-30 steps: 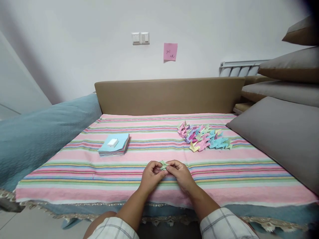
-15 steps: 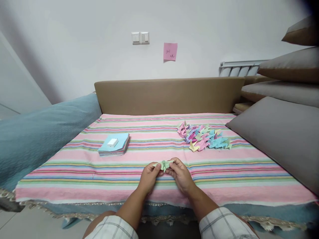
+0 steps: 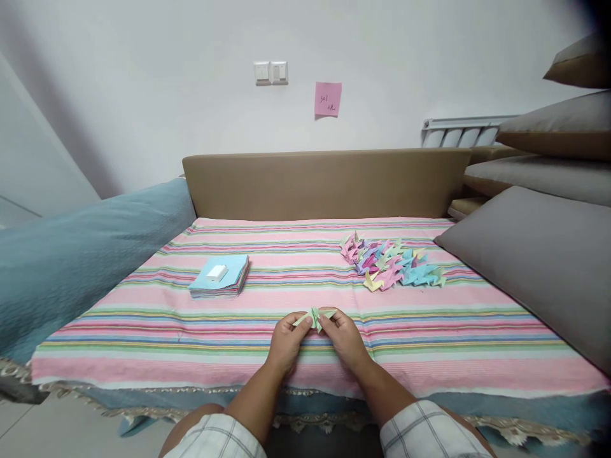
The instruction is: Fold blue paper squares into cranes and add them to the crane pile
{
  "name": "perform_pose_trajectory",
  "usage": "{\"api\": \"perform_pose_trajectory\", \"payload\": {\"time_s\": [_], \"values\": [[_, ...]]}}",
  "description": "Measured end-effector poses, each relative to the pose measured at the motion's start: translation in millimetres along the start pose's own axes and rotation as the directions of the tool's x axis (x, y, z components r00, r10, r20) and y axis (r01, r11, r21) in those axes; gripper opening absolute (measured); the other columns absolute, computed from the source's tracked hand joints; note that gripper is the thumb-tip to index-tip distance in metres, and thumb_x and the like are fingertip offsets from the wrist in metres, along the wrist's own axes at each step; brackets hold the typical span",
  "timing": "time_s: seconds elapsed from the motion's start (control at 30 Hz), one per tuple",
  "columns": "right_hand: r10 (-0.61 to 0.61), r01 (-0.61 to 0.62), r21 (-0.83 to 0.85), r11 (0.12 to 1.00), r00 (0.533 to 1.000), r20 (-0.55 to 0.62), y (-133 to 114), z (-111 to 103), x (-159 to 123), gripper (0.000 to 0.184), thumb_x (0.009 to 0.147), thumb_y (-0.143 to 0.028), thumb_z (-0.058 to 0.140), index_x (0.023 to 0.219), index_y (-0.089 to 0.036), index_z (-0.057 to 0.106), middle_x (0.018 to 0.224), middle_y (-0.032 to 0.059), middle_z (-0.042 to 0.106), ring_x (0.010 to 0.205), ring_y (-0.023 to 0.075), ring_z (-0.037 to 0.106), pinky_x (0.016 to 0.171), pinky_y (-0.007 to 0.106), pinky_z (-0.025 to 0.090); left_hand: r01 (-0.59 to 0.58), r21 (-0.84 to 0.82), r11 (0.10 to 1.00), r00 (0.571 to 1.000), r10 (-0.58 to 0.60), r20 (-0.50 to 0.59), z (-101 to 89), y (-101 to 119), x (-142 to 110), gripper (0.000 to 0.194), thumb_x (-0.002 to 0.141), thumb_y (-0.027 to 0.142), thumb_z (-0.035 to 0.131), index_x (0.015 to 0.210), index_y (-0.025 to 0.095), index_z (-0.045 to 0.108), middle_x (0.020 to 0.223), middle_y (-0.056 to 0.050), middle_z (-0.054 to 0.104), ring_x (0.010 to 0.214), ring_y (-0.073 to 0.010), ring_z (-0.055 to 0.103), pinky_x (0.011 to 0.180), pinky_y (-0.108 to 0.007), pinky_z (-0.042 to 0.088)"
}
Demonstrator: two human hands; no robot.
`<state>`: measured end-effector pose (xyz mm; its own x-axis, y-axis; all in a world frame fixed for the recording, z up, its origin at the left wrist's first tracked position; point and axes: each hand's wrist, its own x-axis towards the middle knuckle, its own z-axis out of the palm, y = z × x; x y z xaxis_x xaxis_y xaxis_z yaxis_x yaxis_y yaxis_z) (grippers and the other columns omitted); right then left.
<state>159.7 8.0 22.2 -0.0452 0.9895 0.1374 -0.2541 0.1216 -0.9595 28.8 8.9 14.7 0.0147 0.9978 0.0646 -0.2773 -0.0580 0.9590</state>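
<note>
The left hand (image 3: 285,340) pinched one side of a small folded green paper (image 3: 315,319) between thumb and fingers, and the right hand (image 3: 345,338) pinched the other side the same way. The paper sat between the two hands, its pointed ends spread out to either side and its creased middle showing between the thumbs. Below the hands lay a striped cloth (image 3: 296,280), mostly pink. Beyond and to the left of the hands, a stack of paper (image 3: 233,270) rested on the cloth, a light blue sheet uppermost, with a small white block (image 3: 217,273) on top. Beyond and to the right lay a pile of folded papers (image 3: 391,264) in pink, purple, blue, green and yellow. Farther right of the hands leaned a large gray cushion (image 3: 534,261). Straight ahead, past the cloth, stood a brown backrest (image 3: 324,186), and above it a pink note (image 3: 328,99) was stuck to the wall (image 3: 191,83).
</note>
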Motion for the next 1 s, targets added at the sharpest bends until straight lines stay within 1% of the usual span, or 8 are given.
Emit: {"api": "perform_pose_trajectory", "payload": {"time_s": [0.1, 0.23, 0.33, 0.43, 0.5, 0.63, 0.8, 1.0], "values": [[-0.035, 0.034, -0.087, 0.996, 0.999, -0.018, -2, 1, -2, 0.029, 0.069, -0.046, 0.066, 0.069, -0.017, 0.062, 0.061, -0.0008, 0.059, 0.061, 0.0138, 0.052, 0.061, 0.025, 0.042, -0.051, 0.085, 0.995, 0.999, 0.051, -0.002, 1.2, 3, -1, 0.024, 0.065, 0.037, 0.071, 0.069, 0.014, 0.064, 0.071, -0.002, 0.064, 0.067, -0.0124, 0.056, 0.068, -0.024, 0.043], [-0.051, 0.036, -0.132, 0.991, 0.992, -0.112, 0, 4, -5, 0.035, 0.068, -0.05, 0.064, 0.058, -0.017, 0.057, 0.054, -0.0019, 0.056, 0.057, 0.0133, 0.05, 0.057, 0.025, 0.04, -0.098, 0.238, 0.966, 0.995, 0.088, 0.054, 4.0, 5, -4, 0.028, 0.071, 0.043, 0.064, 0.07, 0.016, 0.056, 0.066, 0.002, 0.058, 0.065, -0.0126, 0.053, 0.065, -0.024, 0.041], [-0.035, 0.026, -0.08, 0.996, 0.993, -0.115, 7, 7, -6, 0.034, 0.069, -0.049, 0.064, 0.061, -0.017, 0.057, 0.055, -0.0018, 0.056, 0.056, 0.0129, 0.049, 0.056, 0.025, 0.041, -0.171, 0.352, 0.92, 0.984, 0.14, 0.11, 4.3, 3, -6, 0.03, 0.078, 0.046, 0.055, 0.07, 0.017, 0.054, 0.066, 0.001, 0.056, 0.066, -0.0135, 0.052, 0.067, -0.025, 0.041], [0.033, -0.03, 0.032, 0.999, 0.995, -0.089, 16, 8, -5, 0.032, 0.07, -0.048, 0.064, 0.073, -0.016, 0.059, 0.06, -0.0015, 0.058, 0.055, 0.0124, 0.05, 0.054, 0.025, 0.042, -0.255, 0.44, 0.861, 0.965, 0.197, 0.174, 2.3, 1, -5, 0.033, 0.083, 0.045, 0.048, 0.069, 0.017, 0.056, 0.068, 0.0, 0.055, 0.071, -0.015, 0.053, 0.071, -0.026, 0.04], [0.068, -0.061, 0.087, 0.994, 0.995, -0.077, 20, 8, -3, 0.033, 0.07, -0.048, 0.063, 0.079, -0.016, 0.06, 0.064, -0.0008, 0.06, 0.057, 0.0125, 0.051, 0.054, 0.025, 0.043, -0.278, 0.467, 0.84, 0.957, 0.198, 0.212, 0.5, 1, -5, 0.034, 0.084, 0.045, 0.046, 0.069, 0.017, 0.058, 0.07, -0.001, 0.056, 0.073, -0.0155, 0.053, 0.072, -0.027, 0.04], [0.087, -0.079, 0.099, 0.992, 0.993, -0.077, 19, 8, -3, 0.034, 0.07, -0.049, 0.063, 0.076, -0.016, 0.06, 0.061, -0.0011, 0.059, 0.054, 0.0119, 0.051, 0.052, 0.024, 0.044, -0.238, 0.418, 0.877, 0.961, 0.151, 0.232, 0.1, 5, -5, 0.034, 0.082, 0.048, 0.048, 0.072, 0.017, 0.059, 0.069, -0.001, 0.058, 0.071, -0.0155, 0.053, 0.071, -0.026, 0.04], [0.118, -0.1, 0.133, 0.986, 0.983, -0.138, 17, 11, -5, 0.034, 0.07, -0.05, 0.063, 0.074, -0.017, 0.059, 0.059, -0.0023, 0.058, 0.052, 0.0116, 0.051, 0.05, 0.024, 0.043, -0.119, 0.235, 0.965, 0.986, 0.087, 0.143, 6.5, 10, -6, 0.035, 0.077, 0.05, 0.056, 0.069, 0.016, 0.059, 0.064, 0.0, 0.057, 0.064, -0.0134, 0.05, 0.064, -0.023, 0.039], [0.019, -0.023, -0.024, 0.999, 0.988, -0.153, 22, 8, -7, 0.033, 0.072, -0.048, 0.062, 0.064, -0.016, 0.056, 0.051, -0.0035, 0.053, 0.05, 0.0114, 0.05, 0.05, 0.023, 0.04, -0.048, 0.139, 0.989, 0.994, 0.033, 0.104, 12.9, 13, -9, 0.034, 0.068, 0.05, 0.065, 0.066, 0.017, 0.059, 0.056, 0.002, 0.057, 0.057, -0.0131, 0.052, 0.059, -0.023, 0.042]]}}
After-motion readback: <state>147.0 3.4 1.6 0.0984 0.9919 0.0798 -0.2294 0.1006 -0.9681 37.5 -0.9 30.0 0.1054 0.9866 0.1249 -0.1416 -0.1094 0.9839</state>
